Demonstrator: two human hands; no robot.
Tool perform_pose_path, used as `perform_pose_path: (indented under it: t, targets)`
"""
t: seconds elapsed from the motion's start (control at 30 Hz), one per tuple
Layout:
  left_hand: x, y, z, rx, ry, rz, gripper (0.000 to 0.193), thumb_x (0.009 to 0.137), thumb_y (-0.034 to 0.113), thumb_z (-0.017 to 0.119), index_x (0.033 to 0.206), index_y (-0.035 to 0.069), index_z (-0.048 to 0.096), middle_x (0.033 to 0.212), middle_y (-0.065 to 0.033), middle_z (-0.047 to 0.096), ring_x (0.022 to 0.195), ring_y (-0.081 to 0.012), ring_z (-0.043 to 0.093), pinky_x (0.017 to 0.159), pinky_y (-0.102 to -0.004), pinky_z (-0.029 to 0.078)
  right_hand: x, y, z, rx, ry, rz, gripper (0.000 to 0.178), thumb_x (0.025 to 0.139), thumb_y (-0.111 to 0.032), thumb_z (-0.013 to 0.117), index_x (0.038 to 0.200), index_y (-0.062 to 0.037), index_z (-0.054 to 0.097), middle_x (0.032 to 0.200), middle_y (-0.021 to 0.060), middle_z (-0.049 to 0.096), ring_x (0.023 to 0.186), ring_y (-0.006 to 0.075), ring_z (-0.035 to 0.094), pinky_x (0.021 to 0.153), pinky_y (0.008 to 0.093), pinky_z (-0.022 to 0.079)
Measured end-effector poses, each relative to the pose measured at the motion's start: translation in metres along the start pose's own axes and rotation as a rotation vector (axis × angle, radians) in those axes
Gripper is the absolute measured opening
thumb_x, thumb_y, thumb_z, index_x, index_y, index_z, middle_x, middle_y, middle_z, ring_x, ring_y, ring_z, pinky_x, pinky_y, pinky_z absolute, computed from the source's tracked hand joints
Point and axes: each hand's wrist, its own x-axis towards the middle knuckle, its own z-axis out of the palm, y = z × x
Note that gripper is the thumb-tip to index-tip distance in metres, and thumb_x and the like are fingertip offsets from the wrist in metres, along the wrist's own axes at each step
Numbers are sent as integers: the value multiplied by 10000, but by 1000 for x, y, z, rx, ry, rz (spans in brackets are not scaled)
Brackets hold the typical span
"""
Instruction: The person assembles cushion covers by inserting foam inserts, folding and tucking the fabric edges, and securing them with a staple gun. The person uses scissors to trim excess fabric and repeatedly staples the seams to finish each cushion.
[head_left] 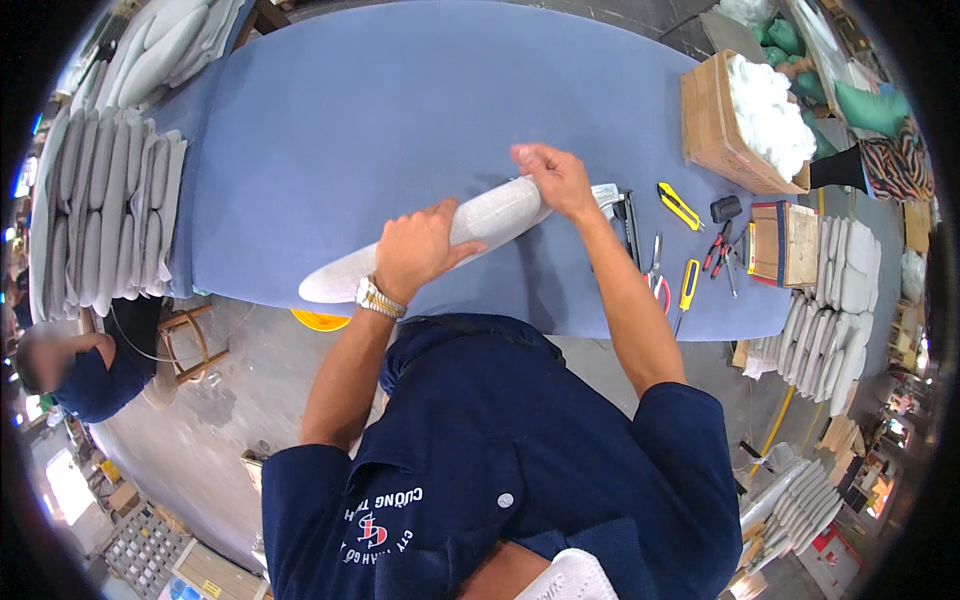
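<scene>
A long, light-grey fabric-covered cushion [497, 214] is held at a slant above the near part of the table, its right end raised. My left hand [420, 245], with a watch on its wrist, is closed round the middle of it, thumb on the near side. At the upper right end my right hand [556, 180] grips the cushion's edge with bent fingers; the fingertips are slightly blurred. Just right of that hand lies a black and silver tool [627, 225], partly hidden by my forearm.
On the blue-covered table [400, 100] lie scissors [655, 268], yellow cutters [681, 206], red-handled pliers [716, 250] and a wooden box [785, 244]. A carton [710, 120] of white stuffing stands at the far right. Grey cushions [105, 210] are stacked at left. A person [100, 370] sits beyond the table's left corner.
</scene>
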Motion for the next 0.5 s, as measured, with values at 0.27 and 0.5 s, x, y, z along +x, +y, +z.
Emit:
perform_pose_path:
  t: [0.27,0.5]
  targets:
    - [-68,-19,19,-324,317,48,554,899,459,754,1224,14,696,1107,-183,745,990,-368,712,881,-453,558,-36,17,4,319,151,45,288,1006,-218,587,1032,9,763,940,119,779,949,177,723,825,288,530]
    - [-189,-130,94,-511,235,-731,571,954,355,718,1384,-5,613,1354,-248,648,1214,-346,651,1047,-419,491,-120,37,-15,442,131,445,505,967,-295,658,1368,8,603,1344,143,657,1193,207,651,1003,367,511]
